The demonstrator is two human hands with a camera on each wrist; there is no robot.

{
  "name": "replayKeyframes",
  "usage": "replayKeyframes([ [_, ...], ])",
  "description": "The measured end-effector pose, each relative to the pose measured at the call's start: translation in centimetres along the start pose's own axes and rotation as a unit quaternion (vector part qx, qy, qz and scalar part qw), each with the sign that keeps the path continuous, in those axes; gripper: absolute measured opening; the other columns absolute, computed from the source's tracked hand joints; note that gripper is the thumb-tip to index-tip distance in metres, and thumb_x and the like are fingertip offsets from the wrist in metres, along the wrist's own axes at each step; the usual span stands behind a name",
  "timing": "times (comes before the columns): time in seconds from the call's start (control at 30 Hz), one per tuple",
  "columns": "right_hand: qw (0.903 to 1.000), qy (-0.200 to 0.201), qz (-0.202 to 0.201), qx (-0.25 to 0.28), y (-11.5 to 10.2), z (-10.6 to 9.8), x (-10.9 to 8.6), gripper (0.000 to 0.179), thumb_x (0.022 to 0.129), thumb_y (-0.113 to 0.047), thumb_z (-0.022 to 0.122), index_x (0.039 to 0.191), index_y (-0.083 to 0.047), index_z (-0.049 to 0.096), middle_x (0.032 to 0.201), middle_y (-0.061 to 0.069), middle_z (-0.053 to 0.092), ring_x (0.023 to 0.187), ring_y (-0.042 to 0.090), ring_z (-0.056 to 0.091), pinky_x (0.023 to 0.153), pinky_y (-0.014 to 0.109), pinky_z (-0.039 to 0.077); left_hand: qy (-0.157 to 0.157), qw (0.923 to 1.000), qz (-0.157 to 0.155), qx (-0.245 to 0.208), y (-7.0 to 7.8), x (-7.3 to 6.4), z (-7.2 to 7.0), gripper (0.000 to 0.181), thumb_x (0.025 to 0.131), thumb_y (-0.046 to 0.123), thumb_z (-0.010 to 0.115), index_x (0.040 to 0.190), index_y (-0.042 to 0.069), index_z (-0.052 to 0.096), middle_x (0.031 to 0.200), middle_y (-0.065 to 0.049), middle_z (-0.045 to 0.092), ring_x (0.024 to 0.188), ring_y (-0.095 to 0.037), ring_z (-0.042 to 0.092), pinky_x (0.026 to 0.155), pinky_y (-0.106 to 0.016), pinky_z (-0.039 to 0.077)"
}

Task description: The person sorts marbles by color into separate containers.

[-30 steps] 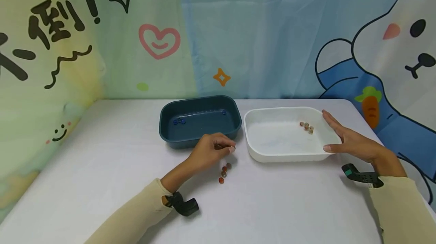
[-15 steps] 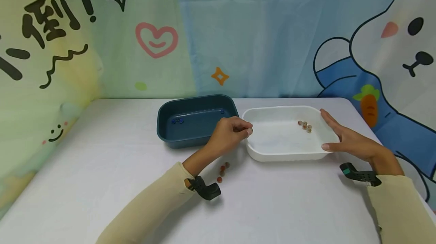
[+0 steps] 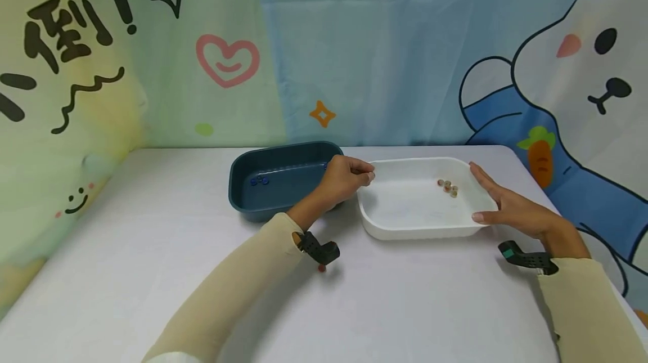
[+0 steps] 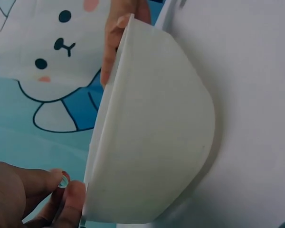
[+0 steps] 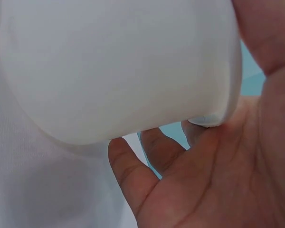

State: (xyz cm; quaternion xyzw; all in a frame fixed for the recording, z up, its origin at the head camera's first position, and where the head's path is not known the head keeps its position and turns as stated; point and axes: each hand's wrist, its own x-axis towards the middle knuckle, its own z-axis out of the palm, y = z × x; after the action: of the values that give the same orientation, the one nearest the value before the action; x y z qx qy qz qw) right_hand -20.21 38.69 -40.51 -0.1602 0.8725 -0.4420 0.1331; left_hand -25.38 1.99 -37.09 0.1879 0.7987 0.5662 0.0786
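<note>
Thumb and fingertips of my left hand (image 3: 343, 180) pinch a small glassy bead (image 4: 63, 180), clear with a reddish edge. That hand is at the left rim of a white tray (image 3: 420, 233), above the corner beside the blue tray. My right hand (image 3: 516, 214) grips the white tray's right end, thumb at the front of the rim and fingers spread along the outer side. Several pale brown beads (image 3: 448, 187) lie together inside the white tray. A reddish bead (image 3: 322, 268) shows on the table below my left wrist; the others near it are hidden behind the forearm.
The dark blue tray (image 3: 268, 209) stands left of the white one, partly covered by my left hand, with several blue beads (image 3: 259, 181) in it. A white cloth covers the table (image 3: 405, 307). A printed curtain (image 3: 415, 59) hangs right behind it.
My left hand has moved up and right from beside the loose beads to the white tray's left rim, carrying the pinched bead. The right hand keeps its hold on the tray.
</note>
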Motion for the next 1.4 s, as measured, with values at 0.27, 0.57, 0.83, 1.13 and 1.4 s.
replayKeyframes([
  [0.27,0.9999,-0.002,0.009,0.012,0.1,0.2,0.2,0.108,0.087,-0.013,0.072,0.151,-0.045,-0.01,0.158,-0.006,-0.023,0.138,0.057,0.004,0.092,0.072,0.026,0.011,0.999,-0.008,0.042,-0.2,1.0,0.6,0.025,0.092,0.009,0.068,0.115,-0.001,0.07,0.1,-0.008,0.07,0.088,-0.014,0.066,0.07,-0.023,0.053],
  [0.57,0.9998,-0.002,0.016,0.007,0.1,0.2,0.0,0.109,0.087,-0.015,0.072,0.151,-0.045,-0.011,0.158,-0.003,-0.023,0.137,0.058,0.007,0.091,0.072,0.026,0.02,0.9985,-0.013,0.05,-0.1,0.7,0.4,0.029,0.091,0.011,0.069,0.119,0.003,0.068,0.109,-0.009,0.068,0.096,-0.016,0.065,0.073,-0.024,0.054],
  [0.83,0.9999,-0.003,0.013,-0.001,-0.1,-0.1,-0.1,0.108,0.087,-0.014,0.072,0.152,-0.043,-0.01,0.158,-0.006,-0.023,0.139,0.056,-0.001,0.091,0.075,0.024,-0.032,0.9993,0.017,-0.006,-0.4,-0.6,-0.4,0.018,0.095,0.002,0.061,0.109,-0.005,0.069,0.098,-0.014,0.069,0.084,-0.017,0.068,0.073,-0.026,0.055],
  [1.13,0.9999,-0.006,0.015,0.003,-0.3,-0.1,0.2,0.108,0.087,-0.014,0.072,0.152,-0.043,-0.01,0.157,-0.007,-0.023,0.139,0.055,-0.003,0.092,0.075,0.022,-0.091,0.9954,0.015,0.025,0.2,-3.7,-2.0,0.018,0.095,0.002,0.059,0.108,-0.004,0.07,0.101,-0.016,0.069,0.082,-0.018,0.068,0.075,-0.031,0.055],
  [1.4,0.9998,-0.006,0.02,0.005,-0.4,-0.1,0.0,0.11,0.086,-0.013,0.071,0.151,-0.043,-0.012,0.159,0.0,-0.023,0.138,0.057,0.002,0.088,0.079,0.02,-0.137,0.9831,0.046,0.112,-0.6,-6.7,-3.2,0.018,0.092,0.005,0.065,0.108,-0.002,0.071,0.094,-0.003,0.07,0.079,-0.01,0.062,0.068,-0.022,0.051],
])
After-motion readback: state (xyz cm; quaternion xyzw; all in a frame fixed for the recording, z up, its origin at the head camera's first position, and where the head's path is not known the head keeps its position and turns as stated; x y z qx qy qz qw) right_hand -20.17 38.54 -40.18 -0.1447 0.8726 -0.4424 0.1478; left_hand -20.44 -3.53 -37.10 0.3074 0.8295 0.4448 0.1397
